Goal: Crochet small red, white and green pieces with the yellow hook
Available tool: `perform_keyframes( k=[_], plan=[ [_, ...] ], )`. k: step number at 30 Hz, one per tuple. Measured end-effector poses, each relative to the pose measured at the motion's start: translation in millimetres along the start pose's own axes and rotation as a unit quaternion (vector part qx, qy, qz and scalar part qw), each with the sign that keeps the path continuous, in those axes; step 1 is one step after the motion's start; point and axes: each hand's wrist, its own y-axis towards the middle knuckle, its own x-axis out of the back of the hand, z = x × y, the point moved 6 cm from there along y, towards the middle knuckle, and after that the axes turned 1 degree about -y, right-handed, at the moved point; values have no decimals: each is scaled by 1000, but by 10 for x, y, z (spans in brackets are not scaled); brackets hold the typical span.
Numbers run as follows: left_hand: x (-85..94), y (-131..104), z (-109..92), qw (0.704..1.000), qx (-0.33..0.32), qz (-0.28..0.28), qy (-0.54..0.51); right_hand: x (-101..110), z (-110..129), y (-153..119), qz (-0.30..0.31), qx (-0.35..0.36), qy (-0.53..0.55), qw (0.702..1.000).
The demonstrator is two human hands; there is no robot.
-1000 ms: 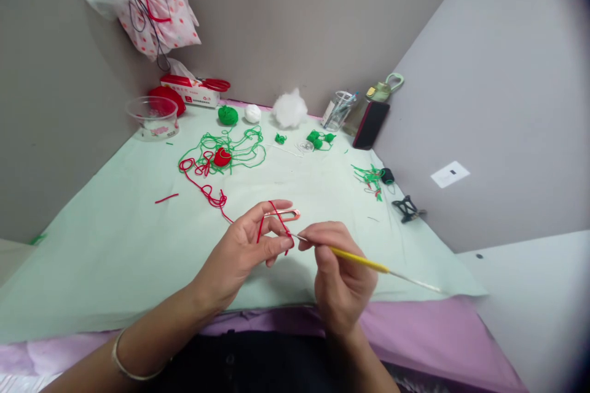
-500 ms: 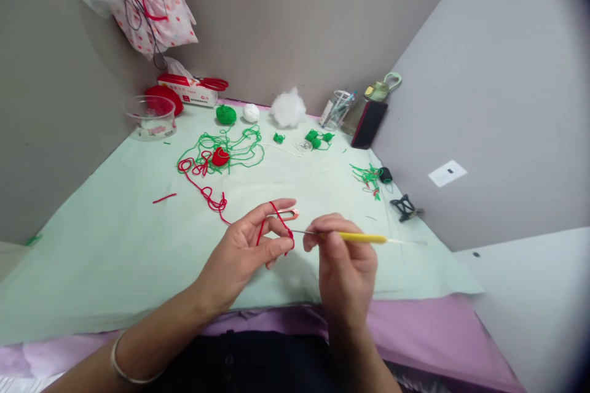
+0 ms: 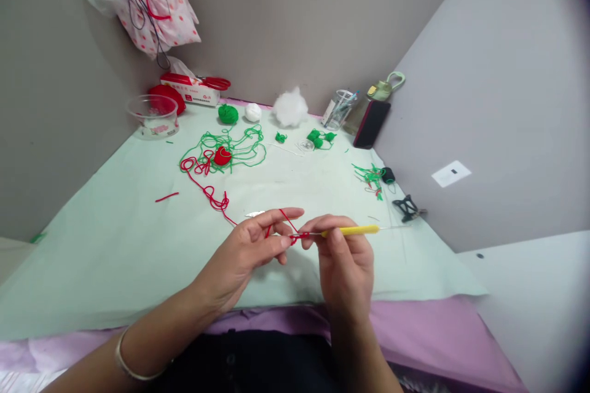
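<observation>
Between the fingertips of both hands lies a small red yarn piece [image 3: 302,235], raised over the near part of the cloth-covered counter [image 3: 138,245]. The left hand [image 3: 244,249] has its grip closed, thumb and fingers pinching the piece at its left end, while its index finger reaches out with a red strand [image 3: 289,220] across it. The right hand [image 3: 346,258] pinches a yellow-handled hook [image 3: 354,231], whose thin metal shaft points left into the piece. Piece and hook share nearly one line, their long axes running left to right, roughly level. From the right grip the piece lies immediately left, just beside the fingertips; the left grip is nearer, since it touches the yarn. Farther off and to the left, a red yarn ball [image 3: 222,156] rests among loose green yarn [image 3: 251,137]. A pointed metal blade [image 3: 254,214] shows just beyond the left hand.
</observation>
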Motion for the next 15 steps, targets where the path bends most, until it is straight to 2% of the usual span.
perform_keyframes(
  k=[3, 6, 7, 9, 11, 12, 13, 15],
  plan=[
    [27, -7, -18, 1000, -9, -3, 12, 13, 59, -44, 13, 9, -29, 999],
    [46, -14, -35, 998, -44, -25, 40, -15, 154, -120, 33, 82, -154, 984],
    [48, -16, -36, 997, -58, -35, 44, -50, 187, -155, 45, 129, -207, 969],
    [38, -17, -17, 996, -68, -48, 26, -138, 228, -241, 58, 232, -313, 919],
    [12, -7, 44, 998, -35, -43, -25, -186, 230, -310, 34, 302, -384, 872],
    [-7, -1, 82, 998, -5, -32, -52, -184, 218, -319, 18, 307, -394, 866],
    [-24, 3, 112, 997, 26, -23, -76, -163, 207, -309, 1, 297, -386, 874],
    [-36, 11, 130, 993, 60, -15, -104, -85, 173, -242, -18, 231, -303, 924]
  ],
)
